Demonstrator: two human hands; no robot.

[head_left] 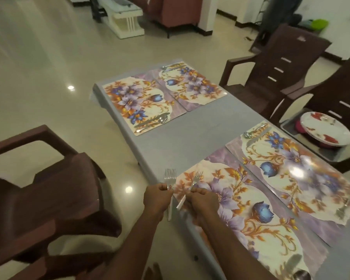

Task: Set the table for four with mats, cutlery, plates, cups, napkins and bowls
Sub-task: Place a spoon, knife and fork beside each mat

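While the left hand point(158, 196) pinches a bundle of forks point(170, 175) at the bench point(190, 134) edge, the right hand point(203, 200) pinches one fork point(196, 177) over the near floral mat point(240, 199): light, rigid, slick steel, best gripped mid-handle.

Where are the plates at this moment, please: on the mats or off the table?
Off the table: the plates sit stacked in a tray on a chair, and no mat holds one.
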